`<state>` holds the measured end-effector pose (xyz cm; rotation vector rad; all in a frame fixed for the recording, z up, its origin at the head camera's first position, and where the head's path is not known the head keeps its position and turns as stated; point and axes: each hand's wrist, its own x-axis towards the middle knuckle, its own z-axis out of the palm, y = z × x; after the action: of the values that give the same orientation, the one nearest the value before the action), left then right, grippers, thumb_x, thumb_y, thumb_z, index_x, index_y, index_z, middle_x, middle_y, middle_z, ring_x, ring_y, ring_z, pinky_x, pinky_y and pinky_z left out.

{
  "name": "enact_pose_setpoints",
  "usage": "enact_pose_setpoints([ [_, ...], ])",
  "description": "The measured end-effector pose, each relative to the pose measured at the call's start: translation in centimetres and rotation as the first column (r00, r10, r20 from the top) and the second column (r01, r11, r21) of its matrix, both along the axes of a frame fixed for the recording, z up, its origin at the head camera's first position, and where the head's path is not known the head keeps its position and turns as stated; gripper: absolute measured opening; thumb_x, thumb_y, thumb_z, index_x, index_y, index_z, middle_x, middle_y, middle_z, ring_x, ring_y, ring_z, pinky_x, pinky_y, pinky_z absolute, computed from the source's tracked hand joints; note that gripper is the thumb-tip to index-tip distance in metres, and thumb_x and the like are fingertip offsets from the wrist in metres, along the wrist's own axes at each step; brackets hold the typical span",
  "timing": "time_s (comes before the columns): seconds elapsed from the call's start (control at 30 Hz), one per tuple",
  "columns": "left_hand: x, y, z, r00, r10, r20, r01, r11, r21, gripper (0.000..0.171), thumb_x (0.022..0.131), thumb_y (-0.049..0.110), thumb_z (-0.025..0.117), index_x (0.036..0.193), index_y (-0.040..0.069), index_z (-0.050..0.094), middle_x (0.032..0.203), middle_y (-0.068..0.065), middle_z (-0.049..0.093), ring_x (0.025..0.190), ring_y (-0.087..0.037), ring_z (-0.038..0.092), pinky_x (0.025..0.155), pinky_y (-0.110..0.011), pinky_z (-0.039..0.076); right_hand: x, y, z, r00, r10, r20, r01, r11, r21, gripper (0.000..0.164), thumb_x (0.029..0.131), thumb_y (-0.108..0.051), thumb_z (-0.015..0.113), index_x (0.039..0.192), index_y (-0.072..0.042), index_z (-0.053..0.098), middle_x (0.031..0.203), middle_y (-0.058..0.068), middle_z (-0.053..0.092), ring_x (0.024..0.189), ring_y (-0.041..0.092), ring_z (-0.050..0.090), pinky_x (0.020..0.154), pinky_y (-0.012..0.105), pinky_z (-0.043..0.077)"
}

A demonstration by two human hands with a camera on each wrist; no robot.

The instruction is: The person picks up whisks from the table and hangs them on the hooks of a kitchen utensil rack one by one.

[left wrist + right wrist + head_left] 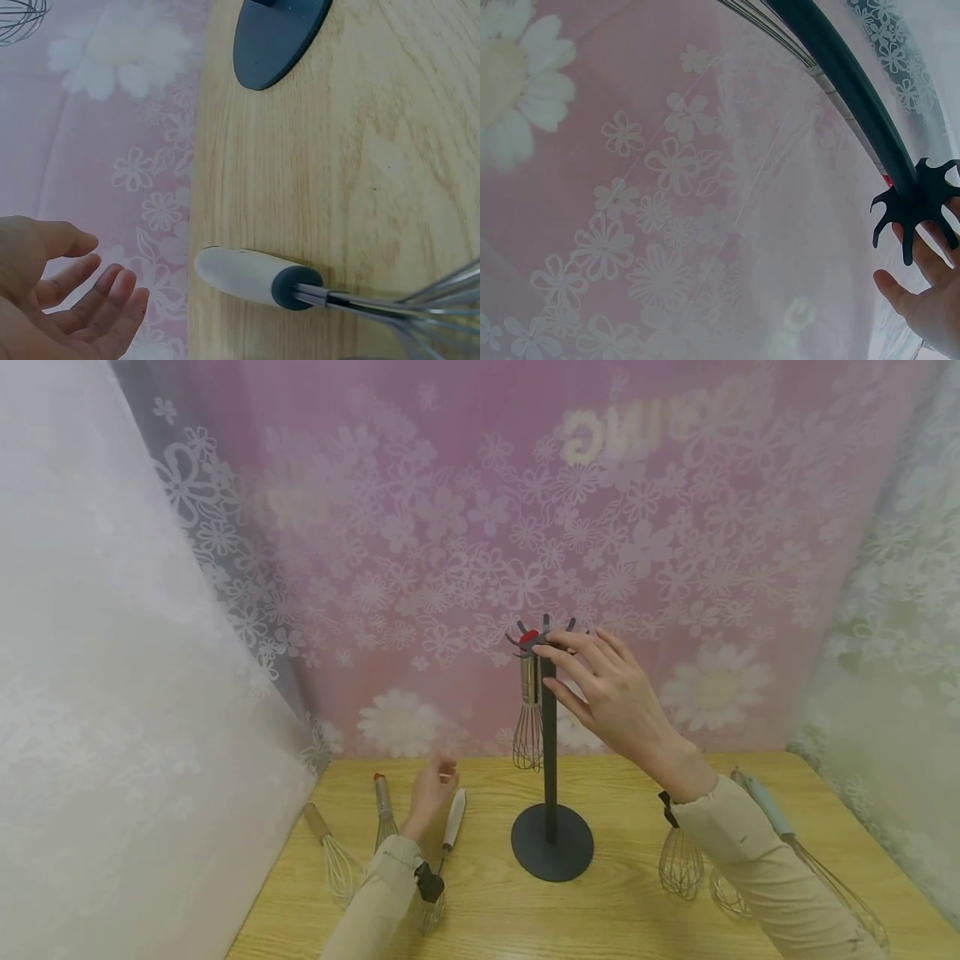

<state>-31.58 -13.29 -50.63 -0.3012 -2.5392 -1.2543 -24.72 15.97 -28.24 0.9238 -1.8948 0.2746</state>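
A black stand with a crown of curved hooks rises from a round base. From its left side hangs a whisk with a metal handle and a red end. My right hand is at the crown, fingers extended beside the hooks and thumb held apart; whether the fingertips touch is unclear. Loosely bent, my left hand hovers over the table's back left, holding nothing. Close to it lies a white-handled whisk, its handle pointing to the back edge.
On the wooden table, a wooden-handled whisk and a red-ended metal whisk lie at left. Right of the stand are a light-blue-handled whisk and other whisks, partly behind my right arm. Flowered curtains surround the table.
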Motion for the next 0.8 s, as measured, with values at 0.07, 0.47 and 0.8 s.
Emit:
enact_pose_setpoints([
  [0.07,0.3,-0.1,-0.1,0.999,-0.001,0.041,0.000,1.000,0.001,0.021,0.096,0.000,0.065,0.115,-0.008,0.065,0.105,-0.026,0.070,0.095,-0.040,0.070,0.081,-0.049,0.059,0.0,0.0,0.0,1.000,0.002,0.000,-0.002,1.000,-0.002,0.042,0.107,-0.038,0.051,0.133,-0.008,0.065,0.133,0.017,0.060,0.116,0.037,0.060,0.114,0.058,0.036],
  [0.47,0.9,-0.3,-0.6,0.975,0.032,0.220,-0.021,0.998,-0.053,0.030,0.094,0.002,0.068,0.122,-0.009,0.061,0.107,-0.024,0.067,0.097,-0.038,0.067,0.082,-0.048,0.057,-0.1,0.2,0.0,1.000,0.005,0.009,-0.005,1.000,0.002,0.038,0.100,-0.027,0.066,0.134,-0.008,0.064,0.133,0.017,0.060,0.117,0.037,0.059,0.114,0.058,0.035],
  [0.8,1.3,-0.4,-0.8,0.953,0.047,0.299,0.000,0.988,-0.155,0.037,0.091,0.007,0.075,0.122,-0.008,0.062,0.106,-0.023,0.071,0.102,-0.042,0.063,0.097,-0.062,0.044,-0.3,0.3,0.0,1.000,0.011,0.013,-0.011,1.000,0.000,0.038,0.102,-0.029,0.063,0.134,-0.009,0.064,0.133,0.017,0.060,0.118,0.037,0.059,0.113,0.059,0.036],
])
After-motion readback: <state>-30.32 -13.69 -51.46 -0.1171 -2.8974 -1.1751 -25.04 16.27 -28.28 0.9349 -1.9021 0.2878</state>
